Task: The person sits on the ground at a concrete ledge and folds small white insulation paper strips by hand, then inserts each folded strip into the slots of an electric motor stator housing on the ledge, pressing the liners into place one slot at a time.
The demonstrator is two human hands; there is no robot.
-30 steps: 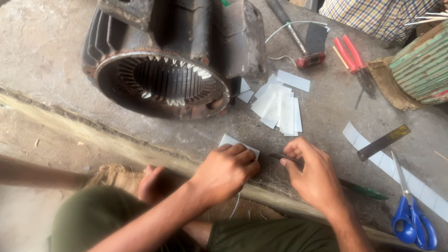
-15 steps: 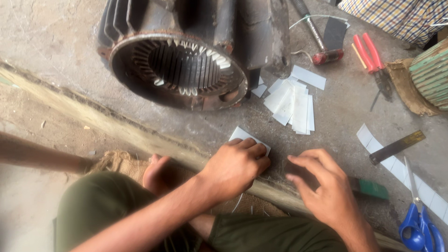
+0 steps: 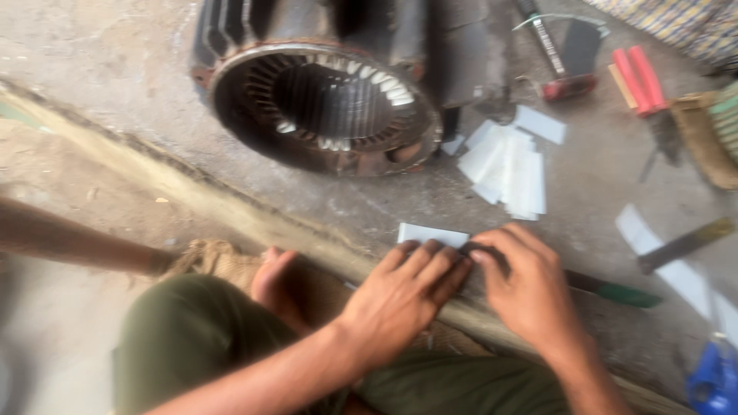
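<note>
My left hand (image 3: 403, 296) lies flat with its fingers pressed on a small white paper strip (image 3: 430, 233) on the concrete ledge. Beside it, my right hand (image 3: 526, 288) presses down with its fingers curled over a thin dark tool whose green handle (image 3: 615, 292) sticks out to the right. The fingertips of both hands almost meet at the strip's lower edge. A large rusty motor stator (image 3: 327, 107) with slotted inner teeth lies just beyond the hands. A pile of cut white paper strips (image 3: 507, 161) rests to its right.
Red-handled pliers (image 3: 638, 77), a metal ruler (image 3: 684, 244) on a long white strip, and blue-handled scissors (image 3: 711, 376) lie at the right. A dark tester tool (image 3: 569, 61) sits at the top. My bare foot (image 3: 273, 280) and green trousers fill the foreground.
The view has shifted so the stator sits nearer the centre. My hands have drawn closer together over the paper strip, the left flattening onto it.
</note>
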